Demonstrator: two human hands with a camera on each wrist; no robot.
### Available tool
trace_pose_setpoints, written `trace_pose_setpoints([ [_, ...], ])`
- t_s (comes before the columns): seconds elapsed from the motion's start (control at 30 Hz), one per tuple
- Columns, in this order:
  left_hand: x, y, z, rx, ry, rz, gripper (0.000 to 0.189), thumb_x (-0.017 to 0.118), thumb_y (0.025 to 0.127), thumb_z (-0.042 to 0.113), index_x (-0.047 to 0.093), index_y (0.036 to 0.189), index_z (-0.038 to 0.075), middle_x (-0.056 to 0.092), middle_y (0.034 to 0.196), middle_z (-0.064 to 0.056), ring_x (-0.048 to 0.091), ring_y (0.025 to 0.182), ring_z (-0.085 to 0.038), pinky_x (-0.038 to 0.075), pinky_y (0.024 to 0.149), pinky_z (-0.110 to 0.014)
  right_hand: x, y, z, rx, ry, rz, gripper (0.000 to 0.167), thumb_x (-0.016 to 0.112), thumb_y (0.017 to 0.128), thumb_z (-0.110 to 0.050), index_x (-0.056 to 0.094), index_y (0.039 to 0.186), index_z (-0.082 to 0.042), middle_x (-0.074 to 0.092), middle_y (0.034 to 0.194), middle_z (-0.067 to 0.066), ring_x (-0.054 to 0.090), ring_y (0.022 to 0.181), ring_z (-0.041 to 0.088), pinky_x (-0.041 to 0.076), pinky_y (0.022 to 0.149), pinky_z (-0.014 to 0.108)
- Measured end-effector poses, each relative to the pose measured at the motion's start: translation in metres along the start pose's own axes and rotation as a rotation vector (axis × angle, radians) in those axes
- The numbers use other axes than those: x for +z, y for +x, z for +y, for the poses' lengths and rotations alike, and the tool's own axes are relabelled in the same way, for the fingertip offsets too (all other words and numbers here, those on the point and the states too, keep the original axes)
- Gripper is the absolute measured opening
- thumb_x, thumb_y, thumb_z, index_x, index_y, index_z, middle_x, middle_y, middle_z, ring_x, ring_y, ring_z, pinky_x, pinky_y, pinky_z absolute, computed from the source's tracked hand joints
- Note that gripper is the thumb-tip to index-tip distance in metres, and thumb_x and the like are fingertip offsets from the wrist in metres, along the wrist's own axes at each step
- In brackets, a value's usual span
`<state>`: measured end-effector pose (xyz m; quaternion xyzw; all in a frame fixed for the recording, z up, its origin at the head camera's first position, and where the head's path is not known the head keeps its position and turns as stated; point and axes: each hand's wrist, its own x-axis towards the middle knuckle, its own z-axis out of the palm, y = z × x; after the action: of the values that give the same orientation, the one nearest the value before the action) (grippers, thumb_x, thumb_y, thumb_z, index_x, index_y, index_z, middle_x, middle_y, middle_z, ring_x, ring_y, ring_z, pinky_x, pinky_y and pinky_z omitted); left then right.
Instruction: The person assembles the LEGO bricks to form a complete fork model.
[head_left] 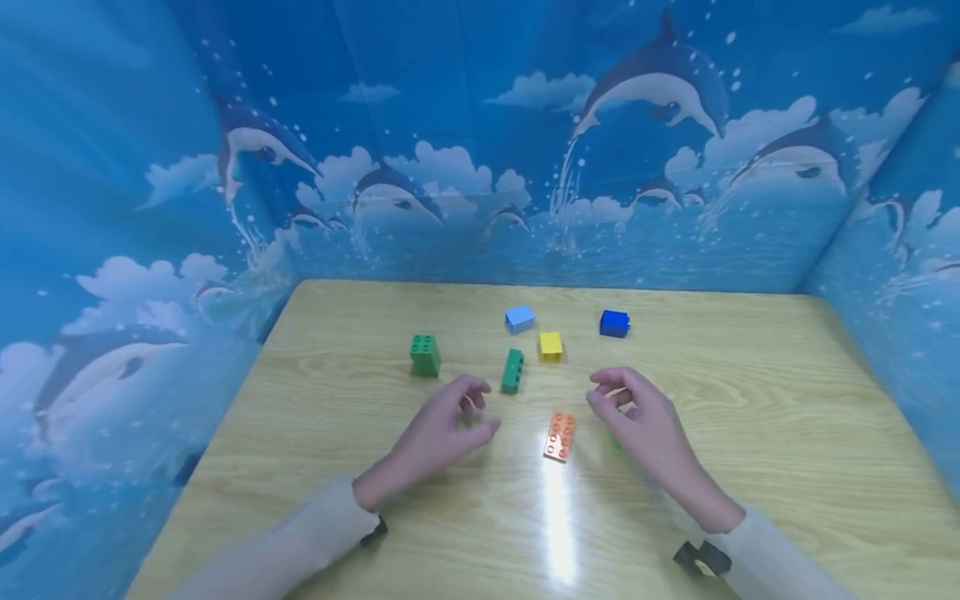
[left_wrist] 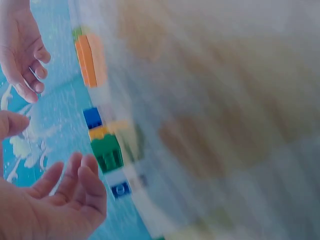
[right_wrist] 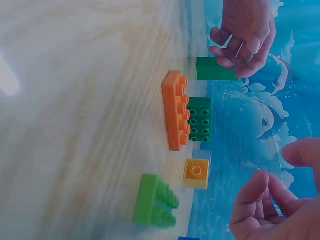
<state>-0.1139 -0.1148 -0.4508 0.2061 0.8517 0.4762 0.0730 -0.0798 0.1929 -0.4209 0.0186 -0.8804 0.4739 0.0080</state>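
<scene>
My left hand [head_left: 453,421] is over the table left of the orange brick [head_left: 559,437], its fingers loosely bent with nothing between them. On the other side of that brick, my right hand [head_left: 645,417] is also empty, fingers relaxed and curved. Beneath the right hand is a light green brick [right_wrist: 148,200], mostly hidden by it in the head view. The orange brick lies studs up between the two hands. Just beyond the left fingertips, a green brick [head_left: 512,372] rests on its side, studs to the right. A taller green block [head_left: 425,356] stands behind the left hand.
Farther back on the wooden table [head_left: 787,400] are a yellow brick [head_left: 551,347], a light blue brick [head_left: 519,318] and a dark blue brick [head_left: 614,323]. A dolphin-patterned blue curtain [head_left: 465,242] encloses the table's back and sides.
</scene>
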Motion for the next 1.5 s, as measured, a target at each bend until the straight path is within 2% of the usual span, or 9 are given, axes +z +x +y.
trace_pose_setpoints([
  [0.13, 0.014, 0.000, 0.005, -0.060, 0.010, 0.005, 0.051, 0.084, 0.094, 0.031, 0.066, 0.134, 0.006, 0.069, 0.115, -0.005, 0.064, 0.103, -0.022, 0.057, 0.088, -0.043, -0.008, -0.007, 0.006, 0.061, -0.037, -0.010, 0.042, 0.072, 0.108, -0.034, 0.065, 0.139, -0.007, 0.069, 0.123, 0.007, 0.066, 0.105, 0.022, 0.058, 0.079, 0.030],
  [0.33, 0.032, 0.005, 0.013, -0.116, 0.070, -0.055, 0.057, 0.083, 0.092, 0.042, 0.066, 0.136, 0.009, 0.068, 0.111, 0.000, 0.062, 0.098, -0.017, 0.055, 0.086, -0.037, -0.017, -0.012, 0.017, 0.148, -0.076, -0.053, 0.058, 0.077, 0.103, -0.040, 0.059, 0.146, -0.005, 0.065, 0.128, 0.012, 0.065, 0.108, 0.026, 0.057, 0.079, 0.035],
  [0.57, 0.049, 0.010, 0.024, -0.163, 0.127, -0.122, 0.063, 0.085, 0.092, 0.044, 0.063, 0.139, 0.010, 0.065, 0.102, 0.004, 0.060, 0.089, -0.014, 0.054, 0.078, -0.035, -0.019, -0.016, 0.031, 0.176, -0.178, -0.093, 0.074, 0.079, 0.101, -0.043, 0.052, 0.151, 0.005, 0.064, 0.131, 0.021, 0.066, 0.110, 0.032, 0.059, 0.087, 0.049],
  [0.63, 0.056, 0.013, 0.028, -0.179, 0.142, -0.134, 0.066, 0.087, 0.091, 0.046, 0.062, 0.140, 0.009, 0.063, 0.097, 0.004, 0.059, 0.084, -0.014, 0.053, 0.075, -0.033, -0.020, -0.017, 0.036, 0.188, -0.196, -0.108, 0.076, 0.080, 0.100, -0.043, 0.052, 0.151, 0.006, 0.065, 0.129, 0.021, 0.066, 0.107, 0.031, 0.059, 0.084, 0.048],
  [0.83, 0.072, 0.020, 0.035, -0.161, 0.181, -0.149, 0.067, 0.089, 0.091, 0.043, 0.060, 0.141, 0.008, 0.061, 0.084, 0.006, 0.056, 0.070, -0.010, 0.049, 0.063, -0.027, -0.017, -0.017, 0.045, 0.214, -0.212, -0.169, 0.086, 0.082, 0.097, -0.049, 0.049, 0.153, 0.007, 0.066, 0.126, 0.018, 0.065, 0.106, 0.029, 0.060, 0.080, 0.042],
  [1.03, 0.081, 0.025, 0.040, -0.196, 0.249, -0.173, 0.069, 0.090, 0.090, 0.045, 0.058, 0.139, 0.007, 0.059, 0.076, 0.006, 0.052, 0.061, -0.009, 0.043, 0.054, -0.025, -0.014, -0.016, 0.045, 0.215, -0.265, -0.159, 0.086, 0.083, 0.095, -0.050, 0.051, 0.152, 0.006, 0.066, 0.120, 0.016, 0.064, 0.102, 0.029, 0.059, 0.077, 0.042],
  [1.13, 0.084, 0.029, 0.041, -0.220, 0.262, -0.186, 0.067, 0.090, 0.090, 0.046, 0.058, 0.134, 0.007, 0.059, 0.072, 0.003, 0.050, 0.058, -0.011, 0.039, 0.051, -0.026, -0.014, -0.014, 0.046, 0.211, -0.272, -0.157, 0.086, 0.084, 0.094, -0.051, 0.052, 0.150, 0.007, 0.067, 0.120, 0.018, 0.066, 0.104, 0.032, 0.060, 0.081, 0.049],
  [1.23, 0.086, 0.032, 0.041, -0.230, 0.274, -0.211, 0.063, 0.090, 0.090, 0.045, 0.058, 0.130, 0.008, 0.059, 0.074, 0.003, 0.052, 0.061, -0.011, 0.041, 0.052, -0.026, -0.013, -0.013, 0.046, 0.216, -0.282, -0.157, 0.082, 0.084, 0.094, -0.051, 0.054, 0.146, 0.005, 0.068, 0.121, 0.018, 0.067, 0.107, 0.034, 0.060, 0.086, 0.054],
  [1.5, 0.085, 0.033, 0.040, -0.179, 0.328, -0.243, 0.038, 0.085, 0.096, 0.021, 0.059, 0.122, 0.010, 0.059, 0.077, 0.003, 0.053, 0.062, -0.012, 0.045, 0.053, -0.025, -0.016, -0.011, 0.049, 0.214, -0.294, -0.169, 0.061, 0.085, 0.095, -0.041, 0.061, 0.131, 0.002, 0.069, 0.114, 0.014, 0.067, 0.099, 0.029, 0.060, 0.080, 0.048],
])
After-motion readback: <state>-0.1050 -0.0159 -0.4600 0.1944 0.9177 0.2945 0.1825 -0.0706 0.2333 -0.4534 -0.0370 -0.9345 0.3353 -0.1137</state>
